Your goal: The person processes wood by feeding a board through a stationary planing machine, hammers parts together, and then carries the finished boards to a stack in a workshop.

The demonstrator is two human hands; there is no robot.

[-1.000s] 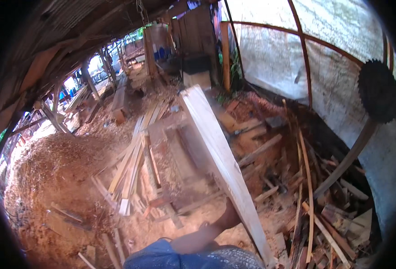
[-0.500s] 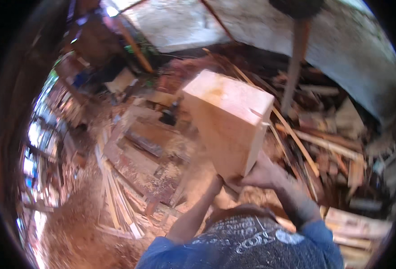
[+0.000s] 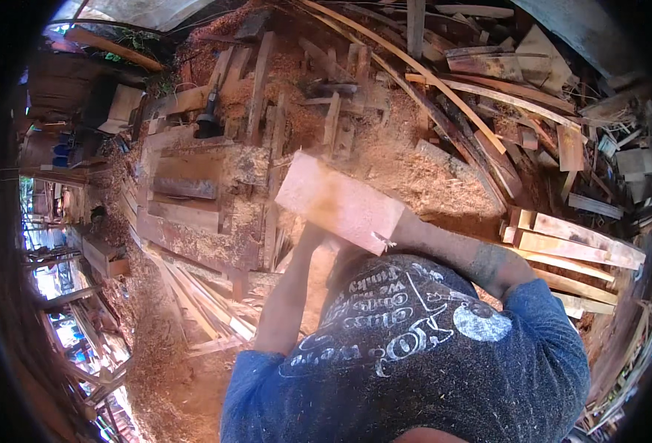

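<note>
shirt (image 3: 414,347): dark blue, pale print, dusted with sawdust; fills the lower middle of the view, nearest the camera.
left arm (image 3: 285,295): bare, rises from the sleeve toward the near underside of the block.
left hand (image 3: 312,235): at the block's lower left edge, pressed up against it from beneath; fingers hidden by the wood, so the exact grip cannot be told.
right arm (image 3: 459,247): bare, bent, runs in from the right to the block's near end.
right hand (image 3: 407,225): meets the near right corner of the block; mostly covered, seems to be clasped on that end, fingers not readable.
timber block (image 3: 338,201): thick squared pale-pink piece, sawn faces, held off the ground between both hands just ahead of the chest, long axis tilted up-left to down-right, blurred.
step in hand (judgement): carrying or swinging the block, both hands loaded, no set-down started.
next move calls for (judgement): a firm two-handed hold while a landing place is picked; footing looks loose.
stacked planks (image 3: 577,247): pale cut boards, right of the elbow, apart from the block.
workbench (image 3: 193,199): rough plank surface left of the block, heaped with sawdust.
thin slats (image 3: 207,303): bundle lying below the bench, near the left arm.
sawdust floor (image 3: 407,159): reddish, beyond the block.
offcut pile (image 3: 488,81): long bent strips and scrap boards, farthest, upper right.
</note>
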